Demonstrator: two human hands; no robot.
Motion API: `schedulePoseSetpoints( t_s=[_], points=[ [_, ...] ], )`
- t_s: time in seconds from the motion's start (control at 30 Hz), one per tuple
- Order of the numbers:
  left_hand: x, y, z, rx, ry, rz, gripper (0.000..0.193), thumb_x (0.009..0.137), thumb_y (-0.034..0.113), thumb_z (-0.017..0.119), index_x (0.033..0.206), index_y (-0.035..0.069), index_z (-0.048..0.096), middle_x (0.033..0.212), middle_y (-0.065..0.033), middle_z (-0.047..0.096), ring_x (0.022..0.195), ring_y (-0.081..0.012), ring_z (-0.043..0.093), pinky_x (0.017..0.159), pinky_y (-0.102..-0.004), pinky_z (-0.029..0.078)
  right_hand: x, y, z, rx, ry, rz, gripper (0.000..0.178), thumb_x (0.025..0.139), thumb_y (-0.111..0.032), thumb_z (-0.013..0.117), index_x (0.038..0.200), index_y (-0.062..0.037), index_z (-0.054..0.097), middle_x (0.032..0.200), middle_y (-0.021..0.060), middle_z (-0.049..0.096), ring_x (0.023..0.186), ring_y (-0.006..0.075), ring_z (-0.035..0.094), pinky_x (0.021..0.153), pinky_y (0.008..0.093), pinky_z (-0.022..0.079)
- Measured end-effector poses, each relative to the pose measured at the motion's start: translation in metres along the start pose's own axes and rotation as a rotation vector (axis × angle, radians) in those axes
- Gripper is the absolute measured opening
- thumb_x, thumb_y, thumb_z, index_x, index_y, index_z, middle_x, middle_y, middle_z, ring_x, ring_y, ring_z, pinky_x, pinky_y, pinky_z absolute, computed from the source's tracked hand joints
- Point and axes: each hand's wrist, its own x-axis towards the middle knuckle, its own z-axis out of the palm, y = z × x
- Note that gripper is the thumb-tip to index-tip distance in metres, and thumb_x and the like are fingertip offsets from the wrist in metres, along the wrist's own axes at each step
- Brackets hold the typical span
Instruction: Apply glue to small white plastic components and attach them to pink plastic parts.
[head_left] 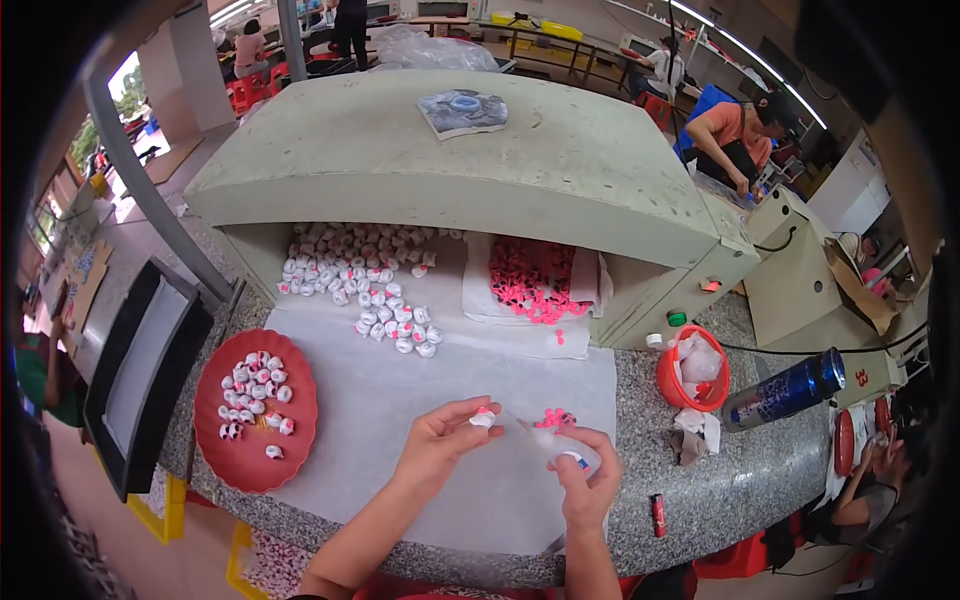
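Observation:
My left hand (440, 445) pinches a small white rounded piece (483, 419) with a pink mark on it. My right hand (590, 480) grips a translucent squeeze bottle (556, 446), its tapered tip pointing left toward that piece; whether they touch is hard to tell. Just beyond the bottle lies a little heap of pink pieces (554, 415) on the white sheet (400, 500). To the left, a red scalloped tray (240, 462) holds several white pieces with pink and dark marks. Many white pieces (345, 262) are piled ahead, beside a mound of pink pieces (530, 285) on a white cloth.
A pale green metal hood (470, 190) arches over the piles. Right of the sheet stand an orange-red basket (716, 398) with plastic inside, crumpled tissue (694, 436), a blue tumbler (785, 390) lying tilted and a red lighter (659, 515). A black tray (108, 440) leans at left. Other people work beyond.

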Motion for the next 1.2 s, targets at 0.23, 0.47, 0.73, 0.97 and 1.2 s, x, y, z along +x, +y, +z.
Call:
schedulePoseSetpoints(
  t_s=[0.23, 0.47, 0.73, 0.97, 1.2],
  points=[
    [-0.009, -0.013, 0.005, 0.38, 0.073, 0.264, 0.041, 0.075, -0.012, 0.055, 0.114, -0.002, 0.049, 0.099, -0.0127, 0.059, 0.095, -0.0213, 0.058, 0.078, -0.0283, 0.051, -0.019, -0.007, 0.013, -0.258, -0.013, -0.323, 0.028, 0.064, -0.002, 0.063, 0.091, 0.0026, 0.057, 0.076, 0.0114, 0.061, 0.062, 0.0154, 0.061, 0.055, 0.0238, 0.047],
    [-0.008, -0.012, 0.007, 0.429, 0.073, 0.462, 0.035, 0.075, -0.013, 0.054, 0.109, -0.006, 0.049, 0.1, -0.014, 0.057, 0.094, -0.0209, 0.059, 0.076, -0.0286, 0.051, -0.021, -0.009, 0.019, -0.363, -0.037, -0.479, 0.022, 0.065, -0.003, 0.06, 0.086, 0.0018, 0.057, 0.072, 0.0123, 0.06, 0.058, 0.017, 0.058, 0.053, 0.0249, 0.045],
    [-0.012, -0.013, 0.008, 0.449, 0.119, 0.44, 0.031, 0.074, -0.013, 0.055, 0.103, -0.006, 0.048, 0.101, -0.0143, 0.056, 0.092, -0.0196, 0.059, 0.076, -0.0285, 0.052, -0.02, -0.013, 0.021, -0.401, -0.024, -0.461, 0.02, 0.063, -0.004, 0.06, 0.083, 0.0013, 0.058, 0.072, 0.0128, 0.061, 0.058, 0.0203, 0.059, 0.053, 0.0263, 0.046],
    [-0.015, -0.011, 0.011, 0.418, 0.107, 0.458, 0.03, 0.074, -0.014, 0.056, 0.101, -0.005, 0.048, 0.101, -0.0137, 0.056, 0.093, -0.0191, 0.058, 0.077, -0.0286, 0.051, -0.022, -0.008, 0.022, -0.366, -0.029, -0.45, 0.02, 0.063, -0.003, 0.06, 0.083, 0.0013, 0.058, 0.071, 0.0126, 0.061, 0.056, 0.021, 0.059, 0.052, 0.0262, 0.046],
    [-0.013, -0.013, 0.012, 0.472, 0.113, 0.495, 0.029, 0.073, -0.014, 0.056, 0.099, -0.004, 0.049, 0.102, -0.0134, 0.054, 0.094, -0.0193, 0.058, 0.079, -0.0288, 0.051, -0.017, -0.01, 0.023, -0.386, -0.032, -0.513, 0.021, 0.064, -0.003, 0.061, 0.084, 0.002, 0.057, 0.068, 0.0123, 0.06, 0.054, 0.0198, 0.059, 0.05, 0.0256, 0.045]
  ],
)
